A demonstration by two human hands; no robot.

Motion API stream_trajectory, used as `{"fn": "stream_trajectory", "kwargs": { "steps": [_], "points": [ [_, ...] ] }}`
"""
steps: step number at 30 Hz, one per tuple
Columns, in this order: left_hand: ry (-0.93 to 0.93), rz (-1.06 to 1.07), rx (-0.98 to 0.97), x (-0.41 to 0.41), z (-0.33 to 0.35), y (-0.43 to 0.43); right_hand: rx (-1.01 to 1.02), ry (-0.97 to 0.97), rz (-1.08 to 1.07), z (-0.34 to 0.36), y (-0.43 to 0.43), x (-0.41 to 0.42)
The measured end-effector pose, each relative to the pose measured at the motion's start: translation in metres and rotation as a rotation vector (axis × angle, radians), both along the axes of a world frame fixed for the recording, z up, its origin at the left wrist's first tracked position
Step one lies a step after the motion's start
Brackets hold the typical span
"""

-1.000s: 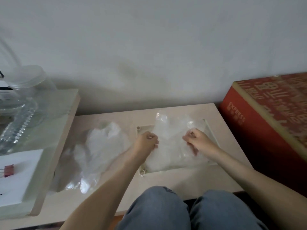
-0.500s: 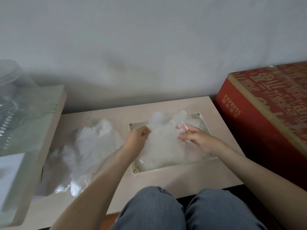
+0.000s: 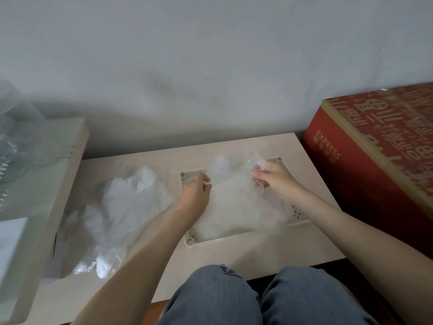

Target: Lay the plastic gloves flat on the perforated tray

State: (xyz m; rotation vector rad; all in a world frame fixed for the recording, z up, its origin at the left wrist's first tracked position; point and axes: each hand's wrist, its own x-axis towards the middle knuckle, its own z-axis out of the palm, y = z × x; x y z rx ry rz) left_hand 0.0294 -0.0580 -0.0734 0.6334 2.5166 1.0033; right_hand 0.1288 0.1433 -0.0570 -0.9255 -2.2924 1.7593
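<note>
On the desk (image 3: 234, 256) before the seated person, a rumpled layer of plastic gloves (image 3: 234, 207) covers most of the perforated tray (image 3: 296, 213). Both the left hand (image 3: 195, 192) and the right hand (image 3: 274, 179) pinch the film's far edge, spreading it apart. Smoothing looks half done, I'd say; a bigger heap (image 3: 117, 207) lies just left of the tray.

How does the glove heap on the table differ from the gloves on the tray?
The glove heap lies on the table, untouched; the tray gloves lie over the perforated tray, pinched by the left hand and right hand. Both are crumpled translucent plastic.
</note>
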Motion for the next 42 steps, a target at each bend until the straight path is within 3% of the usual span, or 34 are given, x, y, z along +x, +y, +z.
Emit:
{"fn": "stream_trajectory", "kwargs": {
  "steps": [2,5,8,11,14,20,24,26,30,32,34,38,42],
  "points": [
    [0.149,-0.051,-0.093,0.003,0.001,-0.001,0.099,-0.006,0.039,0.002,-0.001,-0.008],
    [0.641,-0.149,-0.199,0.008,-0.002,-0.005,0.213,-0.041,0.127,0.004,-0.005,-0.022],
    [0.817,-0.337,-0.149,0.014,-0.003,0.001,0.292,-0.043,0.15,0.002,-0.008,-0.03],
    [0.728,-0.573,-0.384,0.013,-0.01,0.006,0.307,-0.059,0.143,-0.003,-0.009,-0.03],
    [0.547,-0.61,-0.603,0.01,-0.026,0.004,0.423,-0.1,0.082,-0.011,0.003,-0.025],
    [0.379,-0.615,-0.587,0.008,-0.038,0.006,0.37,0.018,-0.161,0.002,0.021,-0.006],
    [0.397,-0.622,-0.575,0.005,-0.038,0.005,0.603,0.138,-0.013,0.0,-0.004,0.012],
    [0.393,-0.61,-0.574,0.006,-0.04,0.005,0.668,0.025,0.053,-0.004,-0.009,0.019],
    [0.402,-0.594,-0.571,0.006,-0.044,0.005,0.744,-0.487,0.325,-0.003,-0.001,0.024],
    [0.406,-0.593,-0.569,0.006,-0.045,0.005,0.701,-0.534,0.431,-0.003,0.001,0.027],
    [0.4,-0.595,-0.568,0.006,-0.045,0.006,0.569,-0.437,0.461,-0.003,0.003,0.03],
    [0.402,-0.603,-0.578,0.006,-0.044,0.005,0.259,-0.245,0.341,0.011,0.004,0.033],
    [0.395,-0.608,-0.585,0.006,-0.043,0.005,0.143,-0.176,0.275,0.019,0.01,0.033]
  ]
}}
